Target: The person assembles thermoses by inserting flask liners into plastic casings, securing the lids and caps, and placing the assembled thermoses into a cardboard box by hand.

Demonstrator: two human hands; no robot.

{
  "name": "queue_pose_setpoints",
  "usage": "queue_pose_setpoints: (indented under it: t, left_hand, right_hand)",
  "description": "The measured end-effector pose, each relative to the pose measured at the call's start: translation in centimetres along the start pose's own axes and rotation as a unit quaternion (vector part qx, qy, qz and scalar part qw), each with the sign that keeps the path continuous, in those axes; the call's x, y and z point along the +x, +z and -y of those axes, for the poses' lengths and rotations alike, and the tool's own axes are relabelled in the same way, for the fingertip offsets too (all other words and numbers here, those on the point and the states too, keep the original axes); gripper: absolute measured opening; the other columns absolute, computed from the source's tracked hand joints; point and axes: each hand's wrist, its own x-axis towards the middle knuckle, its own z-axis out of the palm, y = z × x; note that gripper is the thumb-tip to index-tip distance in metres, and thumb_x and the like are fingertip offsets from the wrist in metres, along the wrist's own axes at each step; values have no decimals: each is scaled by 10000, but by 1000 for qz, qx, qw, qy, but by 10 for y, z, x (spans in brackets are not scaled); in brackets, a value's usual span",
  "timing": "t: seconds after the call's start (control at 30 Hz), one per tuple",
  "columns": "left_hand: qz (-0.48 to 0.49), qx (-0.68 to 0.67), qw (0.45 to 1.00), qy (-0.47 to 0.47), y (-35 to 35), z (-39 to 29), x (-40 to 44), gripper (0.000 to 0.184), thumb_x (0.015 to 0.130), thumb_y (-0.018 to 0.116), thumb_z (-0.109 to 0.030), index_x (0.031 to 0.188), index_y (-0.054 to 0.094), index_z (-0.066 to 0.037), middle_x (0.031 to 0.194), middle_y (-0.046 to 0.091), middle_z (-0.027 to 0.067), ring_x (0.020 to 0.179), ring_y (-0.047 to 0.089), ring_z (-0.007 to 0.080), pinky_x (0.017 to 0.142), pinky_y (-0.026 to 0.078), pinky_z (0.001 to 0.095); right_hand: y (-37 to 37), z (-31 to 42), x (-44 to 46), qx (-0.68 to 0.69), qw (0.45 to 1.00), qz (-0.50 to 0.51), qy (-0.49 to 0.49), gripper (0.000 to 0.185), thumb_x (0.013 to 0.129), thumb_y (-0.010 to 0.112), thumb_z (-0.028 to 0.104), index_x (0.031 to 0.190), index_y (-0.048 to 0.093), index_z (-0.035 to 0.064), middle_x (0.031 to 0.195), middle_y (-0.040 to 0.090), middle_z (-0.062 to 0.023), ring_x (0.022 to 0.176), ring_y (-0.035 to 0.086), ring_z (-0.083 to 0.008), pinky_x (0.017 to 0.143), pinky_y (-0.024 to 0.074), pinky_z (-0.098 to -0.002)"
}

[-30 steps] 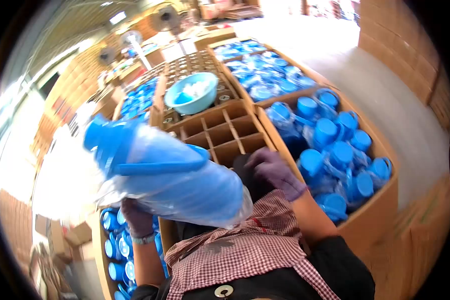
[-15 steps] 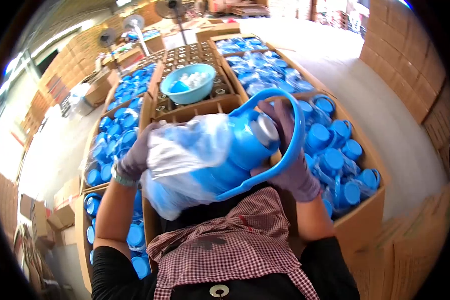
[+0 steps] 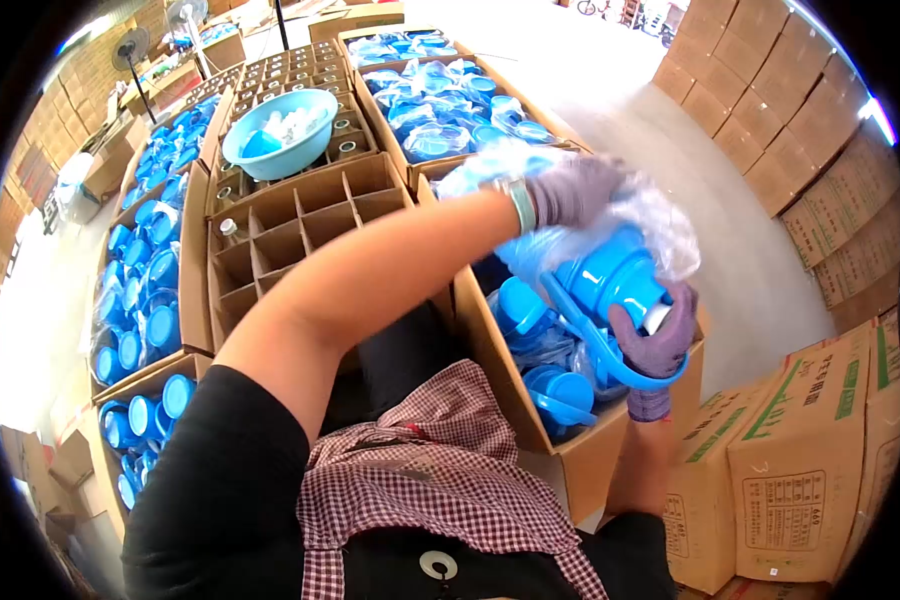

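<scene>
A blue plastic thermos jug (image 3: 610,270) with a looped handle and a pale neck is over the right-hand carton, tilted, its neck toward me. My right hand (image 3: 658,335), in a purple-grey glove, is closed around the neck, beside the handle. A clear plastic bag (image 3: 667,225) covers the far end of the jug. My left hand (image 3: 575,192), gloved too, reaches across and is closed on this bag; its fingertips are blurred. Below lie several blue jugs (image 3: 555,390) in the open carton (image 3: 620,450).
A divided carton (image 3: 315,215) stands in front of me, one bottle neck (image 3: 230,230) at its left. Behind it, a light-blue basin (image 3: 290,165) with white pieces rests on another divided carton. Cartons of blue jugs (image 3: 140,320) line the left. Printed boxes (image 3: 790,470) are at the right.
Both hands have carried the bagged jug from in front of me to over the right-hand carton. My left arm now crosses my body. The view has turned rightward.
</scene>
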Motion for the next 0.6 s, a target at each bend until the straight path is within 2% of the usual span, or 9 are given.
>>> queue_pose_setpoints:
  t: [0.03, 0.1, 0.13, 0.23, 0.27, 0.37, 0.47, 0.57, 0.6]
  left_hand:
    - [-15, -50, 998, -38, 16, -14, -7, 605, 814, 713, -248, 1366, 594, -29, 1399, 571, 217, 1296, 562, 391, 1098, 455, 444]
    - [-66, -38, 997, 5, 31, -22, -34, 577, 830, 702, -224, 1379, 587, -90, 1428, 559, 172, 1309, 555, 352, 1124, 412, 505]
    - [-86, -26, 996, 23, 32, -19, -48, 568, 837, 704, -215, 1379, 582, -93, 1432, 554, 174, 1310, 551, 354, 1127, 404, 512]
    - [-97, -43, 994, 17, 8, -16, -99, 563, 861, 710, -194, 1397, 562, -101, 1446, 540, 186, 1319, 538, 371, 1133, 398, 517]
    - [-106, -52, 993, 10, 0, -11, -117, 582, 868, 724, -208, 1415, 553, -105, 1450, 538, 186, 1319, 533, 389, 1136, 401, 510]
    - [-116, -30, 990, -80, -21, -1, -176, 590, 867, 737, -186, 1422, 565, -83, 1439, 556, 185, 1289, 563, 372, 1109, 444, 491]
    - [-134, -49, 974, -176, -34, 5, -231, 575, 876, 731, -153, 1419, 566, -66, 1447, 554, 183, 1307, 565, 364, 1117, 454, 453]
    - [-175, -83, 940, -280, -38, -1, -289, 576, 872, 740, -139, 1414, 570, -45, 1463, 554, 184, 1367, 537, 350, 1140, 438, 423]
    - [-188, -83, 928, -312, -36, 0, -310, 568, 864, 737, -125, 1403, 579, -40, 1456, 563, 185, 1368, 537, 346, 1147, 431, 420]
  right_hand:
    - [4, -16, -9, -8, 1000, 24, 17, 654, 681, 909, 282, 1195, 606, 13, 1084, 634, -169, 1002, 621, -361, 894, 503, -454]
    - [8, -42, -15, -21, 996, 70, 46, 684, 680, 920, 317, 1210, 612, 14, 1093, 655, -175, 1014, 633, -365, 900, 504, -461]
    - [2, -51, -12, -27, 990, 108, 85, 631, 746, 891, 316, 1227, 619, 10, 1104, 686, -168, 1029, 666, -328, 894, 520, -450]
    - [-2, -84, 23, 94, 967, 161, 175, 612, 756, 873, 315, 1226, 634, 4, 1129, 665, -168, 1035, 656, -319, 881, 528, -420]
    - [-1, -109, 34, 59, 965, 198, 163, 527, 799, 852, 236, 1231, 643, 19, 1112, 675, -148, 1049, 653, -270, 895, 531, -382]
    - [38, -150, 80, 169, 950, 250, 77, 502, 794, 845, 135, 1240, 644, 23, 1109, 677, -154, 1043, 666, -264, 899, 539, -368]
    - [108, -129, 104, 193, 902, 355, 151, 554, 786, 861, 284, 1228, 659, 18, 1129, 691, -174, 1058, 683, -278, 901, 550, -375]
    - [146, -79, 139, -68, 910, 389, 125, 676, 774, 823, 487, 1219, 672, 1, 1076, 714, -181, 983, 710, -279, 813, 575, -376]
    - [137, -38, 157, -56, 875, 407, 255, 805, 760, 760, 623, 1244, 673, -13, 1021, 735, -191, 901, 729, -287, 753, 591, -393]
